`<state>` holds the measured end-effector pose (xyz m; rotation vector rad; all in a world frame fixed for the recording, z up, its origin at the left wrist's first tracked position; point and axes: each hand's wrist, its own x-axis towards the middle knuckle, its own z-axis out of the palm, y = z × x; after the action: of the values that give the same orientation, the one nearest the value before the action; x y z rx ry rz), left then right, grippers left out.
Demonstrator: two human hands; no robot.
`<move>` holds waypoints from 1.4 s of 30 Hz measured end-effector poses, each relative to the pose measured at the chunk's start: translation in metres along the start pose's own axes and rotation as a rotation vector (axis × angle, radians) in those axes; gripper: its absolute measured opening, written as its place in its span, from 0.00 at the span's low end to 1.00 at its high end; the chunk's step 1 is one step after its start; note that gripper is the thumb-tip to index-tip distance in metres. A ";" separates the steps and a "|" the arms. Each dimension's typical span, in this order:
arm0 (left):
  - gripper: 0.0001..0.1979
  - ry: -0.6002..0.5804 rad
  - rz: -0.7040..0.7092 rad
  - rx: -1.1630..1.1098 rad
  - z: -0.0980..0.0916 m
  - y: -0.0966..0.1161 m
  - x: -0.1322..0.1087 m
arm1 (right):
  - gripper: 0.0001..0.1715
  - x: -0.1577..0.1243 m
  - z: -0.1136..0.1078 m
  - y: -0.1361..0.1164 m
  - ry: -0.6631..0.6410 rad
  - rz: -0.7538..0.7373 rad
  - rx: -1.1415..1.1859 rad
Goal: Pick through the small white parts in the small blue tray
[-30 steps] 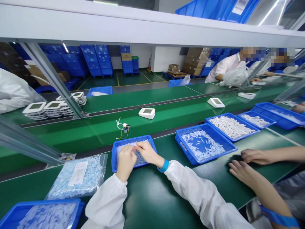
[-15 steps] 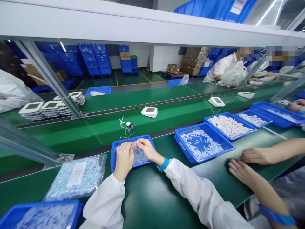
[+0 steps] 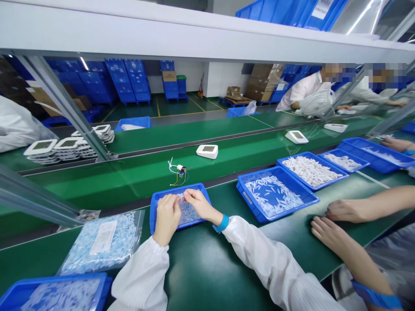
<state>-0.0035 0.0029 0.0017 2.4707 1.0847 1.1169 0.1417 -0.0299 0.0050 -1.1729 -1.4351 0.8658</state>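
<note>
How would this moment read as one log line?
left hand: over tray | right hand: over tray | both: close together | tray: small pieces inside | grip: unclear

Can't tell what, if anything, the bare left hand (image 3: 167, 218) and bare right hand (image 3: 199, 204) pinch — too small at the fingertips, and both hide part of the small pale pieces (image 3: 189, 214) in the blue rectangular plastic tray (image 3: 151, 216). Lower-left blue plastic tray (image 3: 55, 277) runs off the left and bottom edges, blue ribbed plastic bin (image 3: 285, 15) off the top. Print on the clear plastic bag's (image 3: 126, 233) white paper label (image 3: 103, 237) is unreadable — too small.
</note>
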 end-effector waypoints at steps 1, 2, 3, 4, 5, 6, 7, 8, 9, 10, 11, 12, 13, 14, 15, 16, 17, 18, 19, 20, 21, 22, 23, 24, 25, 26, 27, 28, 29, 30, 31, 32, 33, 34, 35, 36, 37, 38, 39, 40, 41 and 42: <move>0.12 0.019 0.000 -0.014 0.000 0.000 0.000 | 0.23 0.000 0.000 0.000 -0.006 -0.006 -0.020; 0.12 0.039 0.003 -0.024 0.001 0.000 -0.001 | 0.22 -0.001 0.000 -0.001 -0.008 -0.012 -0.046; 0.11 0.060 0.011 -0.031 0.001 0.000 -0.001 | 0.21 -0.001 0.000 -0.001 -0.004 -0.017 -0.073; 0.11 0.083 0.023 -0.035 0.002 0.000 -0.002 | 0.20 -0.002 0.000 -0.002 0.004 -0.022 -0.097; 0.11 0.105 0.037 -0.035 0.003 0.000 -0.002 | 0.20 -0.002 0.001 -0.002 0.017 -0.025 -0.114; 0.11 0.124 0.052 -0.032 0.004 0.001 -0.003 | 0.19 -0.003 0.001 -0.003 0.029 -0.026 -0.125; 0.11 0.142 0.064 -0.026 0.005 0.002 -0.004 | 0.19 -0.003 0.002 -0.003 0.039 -0.027 -0.129; 0.11 0.157 0.072 -0.019 0.006 0.002 -0.004 | 0.19 -0.004 0.003 -0.004 0.046 -0.027 -0.128; 0.11 0.169 0.076 -0.011 0.007 0.003 -0.005 | 0.18 -0.004 0.004 -0.004 0.051 -0.026 -0.122; 0.11 0.179 0.078 -0.005 0.007 0.003 -0.005 | 0.18 -0.004 0.005 -0.005 0.053 -0.024 -0.114; 0.11 0.189 0.080 -0.002 0.007 0.004 -0.006 | 0.18 -0.005 0.006 -0.005 0.055 -0.022 -0.105; 0.11 0.197 0.082 -0.002 0.008 0.004 -0.006 | 0.18 -0.005 0.007 -0.005 0.056 -0.017 -0.098; 0.11 0.204 0.085 -0.004 0.008 0.004 -0.006 | 0.18 -0.005 0.008 -0.005 0.057 -0.011 -0.094; 0.11 0.210 0.087 -0.006 0.008 0.004 -0.006 | 0.18 -0.005 0.009 -0.005 0.058 -0.005 -0.095; 0.11 0.214 0.088 -0.006 0.008 0.004 -0.006 | 0.18 -0.005 0.009 -0.005 0.058 -0.001 -0.099; 0.11 0.215 0.087 -0.007 0.008 0.004 -0.007 | 0.18 -0.006 0.010 -0.005 0.058 0.001 -0.105; 0.11 0.216 0.085 -0.007 0.008 0.005 -0.007 | 0.19 -0.006 0.010 -0.006 0.056 0.002 -0.113; 0.11 0.216 0.083 -0.008 0.008 0.005 -0.007 | 0.19 -0.006 0.010 -0.006 0.055 0.002 -0.121; 0.11 0.216 0.082 -0.009 0.008 0.005 -0.007 | 0.19 -0.006 0.010 -0.006 0.053 0.002 -0.127; 0.11 0.217 0.082 -0.008 0.008 0.005 -0.008 | 0.19 -0.007 0.010 -0.006 0.051 0.001 -0.132; 0.11 0.219 0.083 -0.006 0.008 0.005 -0.008 | 0.19 -0.007 0.010 -0.006 0.050 0.000 -0.134; 0.11 0.221 0.086 -0.001 0.008 0.006 -0.008 | 0.19 -0.007 0.010 -0.006 0.048 -0.002 -0.134; 0.11 0.224 0.090 0.006 0.008 0.006 -0.008 | 0.19 -0.007 0.010 -0.006 0.046 -0.005 -0.131; 0.12 0.225 0.096 0.013 0.008 0.006 -0.009 | 0.19 -0.007 0.010 -0.006 0.043 -0.008 -0.127; 0.12 0.225 0.101 0.019 0.008 0.006 -0.009 | 0.19 -0.007 0.010 -0.005 0.041 -0.010 -0.124; 0.12 0.224 0.107 0.024 0.008 0.006 -0.009 | 0.19 -0.007 0.010 -0.005 0.039 -0.011 -0.123; 0.12 0.223 0.110 0.027 0.008 0.006 -0.009 | 0.19 -0.007 0.010 -0.004 0.038 -0.012 -0.124; 0.12 0.222 0.111 0.030 0.008 0.006 -0.009 | 0.18 -0.006 0.010 -0.004 0.036 -0.013 -0.127; 0.12 0.222 0.108 0.033 0.008 0.006 -0.010 | 0.18 -0.006 0.010 -0.004 0.035 -0.013 -0.132; 0.12 0.222 0.104 0.036 0.008 0.006 -0.010 | 0.18 -0.006 0.010 -0.004 0.032 -0.012 -0.138; 0.12 0.219 0.100 0.040 0.008 0.006 -0.010 | 0.18 -0.006 0.010 -0.004 0.028 -0.012 -0.142; 0.12 0.212 0.098 0.044 0.008 0.006 -0.010 | 0.18 -0.007 0.010 -0.004 0.023 -0.011 -0.145; 0.12 0.203 0.096 0.049 0.008 0.006 -0.010 | 0.18 -0.007 0.010 -0.004 0.020 -0.010 -0.147; 0.12 0.193 0.095 0.053 0.008 0.006 -0.010 | 0.18 -0.007 0.010 -0.005 0.018 -0.010 -0.150; 0.12 0.181 0.092 0.058 0.008 0.006 -0.011 | 0.18 -0.007 0.010 -0.005 0.017 -0.008 -0.154; 0.12 0.170 0.089 0.064 0.008 0.006 -0.011 | 0.18 -0.007 0.010 -0.006 0.016 -0.007 -0.158; 0.12 0.160 0.086 0.070 0.008 0.006 -0.011 | 0.18 -0.007 0.010 -0.006 0.012 -0.006 -0.163; 0.12 0.152 0.082 0.076 0.009 0.006 -0.012 | 0.18 -0.006 0.010 -0.006 0.006 -0.006 -0.166; 0.12 0.145 0.081 0.082 0.009 0.005 -0.012 | 0.18 -0.006 0.009 -0.006 -0.004 -0.007 -0.166; 0.12 0.138 0.083 0.086 0.009 0.005 -0.012 | 0.18 -0.006 0.009 -0.005 -0.015 -0.006 -0.160; 0.12 0.133 0.087 0.088 0.009 0.005 -0.012 | 0.19 -0.006 0.009 -0.005 -0.025 -0.003 -0.150; 0.12 0.128 0.093 0.085 0.009 0.004 -0.012 | 0.19 -0.005 0.008 -0.004 -0.031 0.002 -0.137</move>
<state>0.0003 -0.0075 -0.0091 2.5692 1.0824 1.2977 0.1327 -0.0353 0.0054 -1.2679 -1.5388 0.7996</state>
